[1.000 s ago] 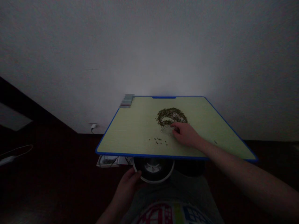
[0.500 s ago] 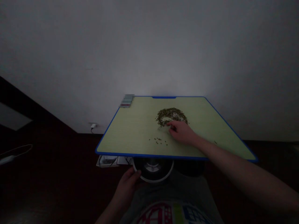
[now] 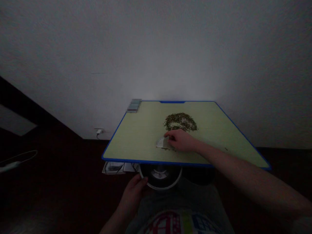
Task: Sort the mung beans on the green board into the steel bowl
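My right hand [image 3: 181, 139] is closed on a clear half-round protractor [image 3: 162, 142], which is tilted over the table [image 3: 131, 139]. Its straight edge is down by the few loose grains [image 3: 166, 149], some of them hidden behind it and my fingers. Just beyond the hand lies a ring-like spread of small greenish-brown grains [image 3: 177, 117], probably mung beans, with a thinner patch inside. Below the table's front edge, my left hand [image 3: 133, 190] grips the white rim of a dark round bowl [image 3: 159, 187], thumb on top. The table hides the bowl's far side.
The table has a blue rim and stands against a grey wall [image 3: 170, 58]. A blurred-out flat item [image 3: 134, 106] is at its far left corner. A small dark sliver [image 3: 226, 149] lies at the right. Under the table are a white box with cables [image 3: 113, 167].
My right hand first slid left, then came nearer me with the protractor, from the ring's near edge to the loose grains. My left hand keeps its hold on the bowl.
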`<state>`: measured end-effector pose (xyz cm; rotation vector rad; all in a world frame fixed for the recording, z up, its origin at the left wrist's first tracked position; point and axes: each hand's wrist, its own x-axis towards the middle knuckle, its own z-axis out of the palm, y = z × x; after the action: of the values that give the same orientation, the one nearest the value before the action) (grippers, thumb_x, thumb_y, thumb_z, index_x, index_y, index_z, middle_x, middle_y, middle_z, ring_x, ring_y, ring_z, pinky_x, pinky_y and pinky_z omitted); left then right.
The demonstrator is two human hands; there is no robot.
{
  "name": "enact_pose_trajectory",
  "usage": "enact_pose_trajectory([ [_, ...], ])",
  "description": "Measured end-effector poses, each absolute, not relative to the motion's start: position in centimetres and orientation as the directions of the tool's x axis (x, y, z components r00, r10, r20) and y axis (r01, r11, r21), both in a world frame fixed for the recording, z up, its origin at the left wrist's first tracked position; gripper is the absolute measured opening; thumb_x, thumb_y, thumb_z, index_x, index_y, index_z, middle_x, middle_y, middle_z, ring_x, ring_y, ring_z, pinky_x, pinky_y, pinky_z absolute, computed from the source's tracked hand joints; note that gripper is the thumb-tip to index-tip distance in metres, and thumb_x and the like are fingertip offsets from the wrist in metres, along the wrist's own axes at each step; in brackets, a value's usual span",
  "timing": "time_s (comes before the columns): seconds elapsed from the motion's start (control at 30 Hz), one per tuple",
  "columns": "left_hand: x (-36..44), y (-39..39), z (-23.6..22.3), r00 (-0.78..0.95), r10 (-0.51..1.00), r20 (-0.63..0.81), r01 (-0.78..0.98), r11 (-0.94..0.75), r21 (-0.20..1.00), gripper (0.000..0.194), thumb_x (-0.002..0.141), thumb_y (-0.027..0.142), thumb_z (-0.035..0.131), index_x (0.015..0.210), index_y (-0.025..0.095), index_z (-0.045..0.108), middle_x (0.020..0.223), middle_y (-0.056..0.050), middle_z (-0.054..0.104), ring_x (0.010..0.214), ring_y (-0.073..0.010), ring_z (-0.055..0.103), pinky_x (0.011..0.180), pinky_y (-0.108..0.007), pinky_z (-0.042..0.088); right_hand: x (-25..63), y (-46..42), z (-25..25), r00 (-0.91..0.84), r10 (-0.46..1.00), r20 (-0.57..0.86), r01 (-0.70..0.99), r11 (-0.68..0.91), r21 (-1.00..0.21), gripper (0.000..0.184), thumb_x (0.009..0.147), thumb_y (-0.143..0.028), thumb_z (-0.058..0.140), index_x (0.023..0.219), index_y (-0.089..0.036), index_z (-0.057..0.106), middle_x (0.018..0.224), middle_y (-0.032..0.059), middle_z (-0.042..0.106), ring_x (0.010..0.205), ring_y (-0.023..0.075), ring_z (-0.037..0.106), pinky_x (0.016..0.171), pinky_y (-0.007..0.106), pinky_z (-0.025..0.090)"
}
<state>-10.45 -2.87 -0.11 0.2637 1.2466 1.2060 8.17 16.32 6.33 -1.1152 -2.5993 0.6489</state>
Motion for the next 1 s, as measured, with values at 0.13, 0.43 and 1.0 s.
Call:
enact_pose_trajectory([
  [0.13, -10.4, -2.9, -0.1, -0.123, 0.816, -0.565, -0.545, 0.421, 0.725, 0.025, 0.066, 0.026, 0.072, 0.088, 0.015, 0.069, 0.085, -0.007, 0.077, 0.081, -0.0257, 0.071, 0.072, -0.035, 0.054, 7.9, 16.4, 6.6, -0.73, 0.684, 0.012, 0.586, 0.634, -0.504, 0.035, 0.077, -0.018, 0.053, 0.109, -0.014, 0.066, 0.071, 0.0028, 0.065, 0.061, 0.0117, 0.052, 0.058, 0.023, 0.035],
  [0.43, -10.3, -3.0, -0.7, -0.123, 0.829, -0.545, -0.531, 0.409, 0.742, 0.022, 0.069, 0.026, 0.07, 0.089, 0.015, 0.068, 0.084, -0.007, 0.077, 0.078, -0.0245, 0.071, 0.071, -0.035, 0.054, 8.2, 16.1, 6.9, -0.847, 0.532, 0.004, 0.458, 0.733, -0.503, 0.035, 0.079, -0.02, 0.054, 0.111, -0.018, 0.067, 0.086, 0.0054, 0.07, 0.071, 0.0142, 0.058, 0.065, 0.024, 0.039],
  [1.0, -9.6, -2.5, -0.8, -0.069, 0.84, -0.538, -0.548, 0.419, 0.724, 0.024, 0.069, 0.026, 0.07, 0.09, 0.015, 0.068, 0.086, -0.009, 0.077, 0.081, -0.0255, 0.071, 0.072, -0.034, 0.053, 8.9, 15.7, 6.8, -0.882, 0.469, -0.043, 0.393, 0.683, -0.615, 0.032, 0.079, -0.02, 0.055, 0.108, -0.015, 0.067, 0.079, 0.0035, 0.068, 0.063, 0.0116, 0.054, 0.059, 0.023, 0.038],
])
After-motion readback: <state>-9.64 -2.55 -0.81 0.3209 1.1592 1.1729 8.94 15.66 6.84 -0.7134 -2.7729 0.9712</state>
